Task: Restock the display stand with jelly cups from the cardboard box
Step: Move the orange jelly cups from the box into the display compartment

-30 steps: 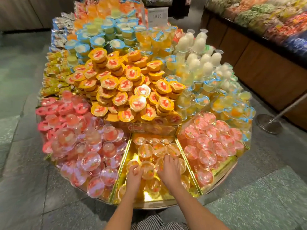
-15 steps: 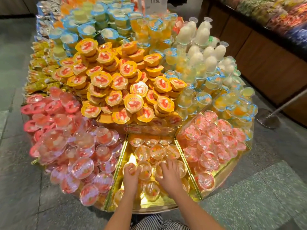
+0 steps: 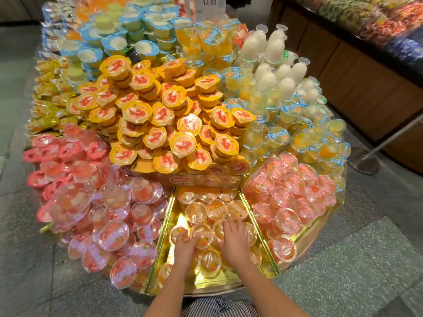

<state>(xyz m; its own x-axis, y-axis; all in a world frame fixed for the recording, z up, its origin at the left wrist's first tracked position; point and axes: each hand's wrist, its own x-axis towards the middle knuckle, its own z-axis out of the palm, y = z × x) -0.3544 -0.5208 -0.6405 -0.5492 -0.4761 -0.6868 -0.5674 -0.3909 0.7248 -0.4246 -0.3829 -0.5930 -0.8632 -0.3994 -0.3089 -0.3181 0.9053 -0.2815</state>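
Jelly cups (image 3: 216, 211) of clear plastic with orange fruit lay in the gold wedge compartment (image 3: 217, 281). At its near end the left hand (image 3: 185, 249) curled over one and the right hand (image 3: 234, 243) pressed flat, seemingly arranging. The next move likely needed more cups from the unseen box.

The floor (image 3: 343, 282) is laid in large grey speckled tiles with thin dark joints. Along the right runs a long wooden counter (image 3: 357, 92) with brown panelled fronts and a dark top edge, heaped with many-coloured goods (image 3: 377, 17) too blurred to name. Near its foot a round metal base (image 3: 366, 164) sits on the tiles, a slim metal pole (image 3: 398, 132) slanting up from it. At the far top left, brown wooden panelling (image 3: 16, 10) meets the floor.
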